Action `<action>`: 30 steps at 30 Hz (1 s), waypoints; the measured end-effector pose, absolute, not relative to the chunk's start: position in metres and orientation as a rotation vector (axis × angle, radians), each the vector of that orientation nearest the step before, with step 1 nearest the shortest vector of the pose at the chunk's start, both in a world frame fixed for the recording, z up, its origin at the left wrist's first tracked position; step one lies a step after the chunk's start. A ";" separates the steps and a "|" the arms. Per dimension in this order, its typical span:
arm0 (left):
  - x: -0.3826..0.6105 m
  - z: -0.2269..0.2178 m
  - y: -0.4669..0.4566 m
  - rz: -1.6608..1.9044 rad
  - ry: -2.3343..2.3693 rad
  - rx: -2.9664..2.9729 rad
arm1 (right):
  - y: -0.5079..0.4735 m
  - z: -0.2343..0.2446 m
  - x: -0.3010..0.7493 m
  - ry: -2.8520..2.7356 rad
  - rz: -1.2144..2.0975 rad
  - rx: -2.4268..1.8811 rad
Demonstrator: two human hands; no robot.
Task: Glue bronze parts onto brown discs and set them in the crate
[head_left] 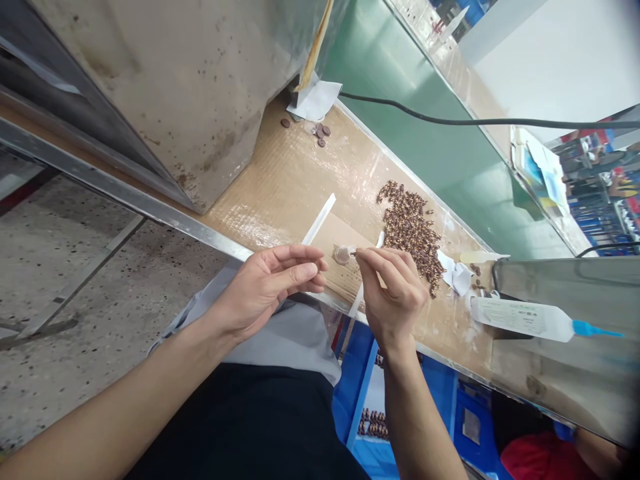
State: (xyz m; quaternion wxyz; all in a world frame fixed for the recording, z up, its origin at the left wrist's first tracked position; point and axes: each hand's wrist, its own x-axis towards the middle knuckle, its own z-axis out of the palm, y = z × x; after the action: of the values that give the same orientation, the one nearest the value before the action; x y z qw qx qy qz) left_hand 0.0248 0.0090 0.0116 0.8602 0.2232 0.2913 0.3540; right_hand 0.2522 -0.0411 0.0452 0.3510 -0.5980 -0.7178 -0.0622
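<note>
My left hand [273, 283] is closed in a pinch, its fingers pressed together near a white strip [319, 219] that lies on the cardboard-covered bench [285, 187]. My right hand [393, 290] pinches a tiny dark part at its fingertips, right beside a small clear round piece [343, 254] on the bench. A second white strip [361, 293] passes under my right hand. Just beyond that hand lies a heap of small brown parts [413, 230].
A white tube with a blue nozzle [530, 319] lies at the right by white paper scraps [457, 275]. Several brown discs [320, 132] sit near a folded paper [315, 101]. A black cable [475, 121] crosses the green belt [425, 133]. A blue tray [367, 407] sits under the bench.
</note>
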 end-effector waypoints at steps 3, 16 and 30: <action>0.024 0.011 0.009 0.734 0.612 0.466 | -0.040 0.045 0.252 -1.833 -0.200 -1.533; 0.024 0.014 0.010 0.704 0.638 0.458 | -0.041 0.045 0.254 -1.766 -0.249 -1.498; 0.023 0.019 0.011 0.683 0.654 0.439 | -0.043 0.050 0.252 -1.682 -0.236 -1.470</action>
State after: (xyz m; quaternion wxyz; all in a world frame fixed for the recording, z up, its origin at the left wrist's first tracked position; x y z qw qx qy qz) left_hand 0.0231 0.0109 0.0187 0.8671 0.2097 0.3124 0.3265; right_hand 0.2520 -0.0430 0.0502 0.4330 -0.5900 -0.6749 -0.0946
